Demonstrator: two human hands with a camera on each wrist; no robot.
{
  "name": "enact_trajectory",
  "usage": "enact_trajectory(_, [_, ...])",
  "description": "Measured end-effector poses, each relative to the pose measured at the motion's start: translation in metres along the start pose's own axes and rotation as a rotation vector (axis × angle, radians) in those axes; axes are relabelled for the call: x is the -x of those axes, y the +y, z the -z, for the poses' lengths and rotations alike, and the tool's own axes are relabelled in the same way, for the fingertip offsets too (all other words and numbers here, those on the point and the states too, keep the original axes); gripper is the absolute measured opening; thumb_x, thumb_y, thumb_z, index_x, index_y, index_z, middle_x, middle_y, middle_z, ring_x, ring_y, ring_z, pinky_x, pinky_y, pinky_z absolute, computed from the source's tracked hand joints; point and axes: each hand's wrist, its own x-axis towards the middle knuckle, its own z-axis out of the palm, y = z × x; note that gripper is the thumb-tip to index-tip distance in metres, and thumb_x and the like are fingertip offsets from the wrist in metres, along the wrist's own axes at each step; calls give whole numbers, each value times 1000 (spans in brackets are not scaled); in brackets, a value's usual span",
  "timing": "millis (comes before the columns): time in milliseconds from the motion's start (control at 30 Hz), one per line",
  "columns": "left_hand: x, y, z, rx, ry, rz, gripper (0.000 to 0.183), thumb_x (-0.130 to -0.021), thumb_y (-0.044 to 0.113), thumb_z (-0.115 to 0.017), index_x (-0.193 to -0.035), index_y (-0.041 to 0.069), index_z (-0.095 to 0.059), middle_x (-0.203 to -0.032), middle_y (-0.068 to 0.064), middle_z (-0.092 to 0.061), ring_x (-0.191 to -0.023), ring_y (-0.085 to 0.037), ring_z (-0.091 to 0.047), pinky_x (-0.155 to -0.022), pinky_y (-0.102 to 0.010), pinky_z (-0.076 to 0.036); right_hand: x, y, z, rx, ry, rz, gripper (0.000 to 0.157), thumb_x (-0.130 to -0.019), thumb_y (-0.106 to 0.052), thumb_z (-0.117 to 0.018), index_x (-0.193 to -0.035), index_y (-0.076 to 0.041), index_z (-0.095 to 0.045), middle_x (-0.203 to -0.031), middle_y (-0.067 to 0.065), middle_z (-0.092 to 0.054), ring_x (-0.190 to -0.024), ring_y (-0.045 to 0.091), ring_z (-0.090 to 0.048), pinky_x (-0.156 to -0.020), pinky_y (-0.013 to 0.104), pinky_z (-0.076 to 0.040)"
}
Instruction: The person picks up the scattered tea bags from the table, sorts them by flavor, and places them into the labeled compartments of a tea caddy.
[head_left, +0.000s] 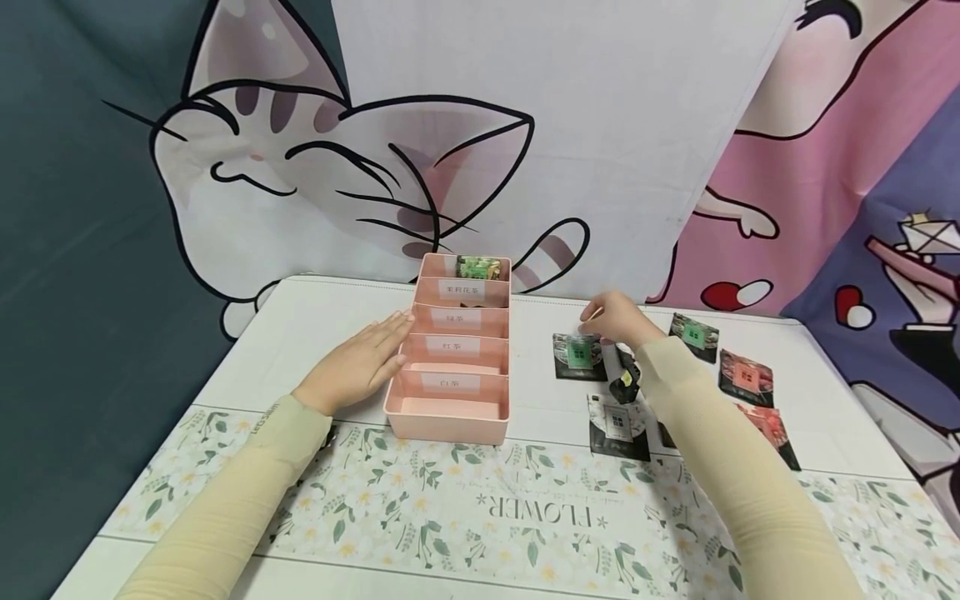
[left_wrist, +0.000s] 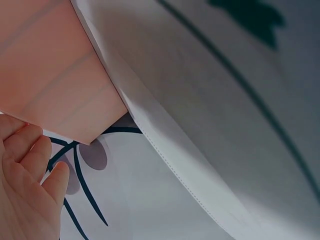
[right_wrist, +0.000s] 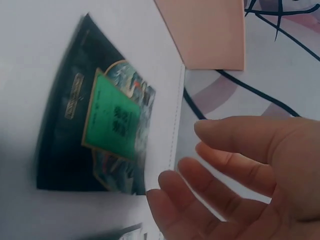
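Note:
My left hand (head_left: 357,365) rests with straight fingers against the left side of a pink divided box (head_left: 448,428), whose compartments bear white paper labels. In the left wrist view, the fingers are at the edge of the box wall (left_wrist: 60,95). My right hand (head_left: 619,320) hovers at the far edge of a dark tea packet with a green label (head_left: 580,354). In the right wrist view its fingers are loosely bent, nothing between them, beside that packet (right_wrist: 111,117). A green packet (head_left: 478,267) stands in the rearmost compartment.
Right of the box lie a white-labelled packet (head_left: 617,427) and a crumpled black packet (head_left: 625,380). Farther right are another green packet (head_left: 694,336), a red-labelled packet (head_left: 746,377) and a red-and-black packet (head_left: 772,429), partly behind the right sleeve. A printed cloth hangs behind the table.

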Motion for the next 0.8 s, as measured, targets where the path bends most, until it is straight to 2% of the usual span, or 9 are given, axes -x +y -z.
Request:
enact_trajectory(100, [0,0,0,1,1,2,61,-109,30,-43,-157,-4,-28,-164,-18,-27,-152,-34,-25,-124,-50,-24,0,6,0,21,21,-23,20,-94,-10,-67,-107,5,-62,-87,13,-63,-74,27,-63,-75,45,-61])
enact_trajectory(233, [1,2,1,5,-3,7,61,-109,31,-43,-157,-3,-28,-164,-18,-27,-152,-34,-25,-124,-51,-24,0,13,-1,45,40,-52,21,-94,-10,-67,-107,6,-63,-85,15,-62,-65,22,-59,-71,43,-61])
enact_trajectory(367, [0,2,2,12,-13,14,62,-109,32,-42,-158,-3,-27,-165,-17,-25,-153,-33,-23,-125,-48,-21,1,17,-2,63,54,-77,25,-93,-9,-68,-110,10,-65,-85,18,-64,-61,19,-56,-68,41,-61])
enact_trajectory(467, [0,1,1,12,-12,15,62,-109,31,-42,-158,-3,-26,-165,-17,-25,-153,-33,-23,-126,-47,-18,1,18,-5,78,58,-91,24,-90,-8,-69,-106,11,-67,-74,13,-62,-57,16,-54,-63,36,-60])
enact_trajectory(567, [0,0,0,13,-7,14,62,-109,31,-43,-158,-3,-27,-165,-17,-25,-153,-33,-23,-126,-46,-18,2,19,-8,91,51,-105,19,-88,-9,-71,-96,8,-69,-69,6,-60,-56,15,-58,-59,32,-59])
enact_trajectory(667, [0,0,1,16,-8,10,62,-109,31,-42,-158,-2,-26,-165,-17,-25,-153,-33,-23,-126,-47,-18,2,20,-10,101,38,-127,14,-87,-9,-71,-87,5,-71,-66,5,-61,-57,16,-62,-59,32,-61])
enact_trajectory(800, [1,1,1,16,-6,7,62,-109,31,-42,-158,-3,-26,-165,-17,-25,-153,-33,-23,-126,-47,-19,2,22,-12,81,36,-152,14,-87,-8,-71,-87,6,-72,-71,9,-65,-60,19,-67,-63,35,-63])
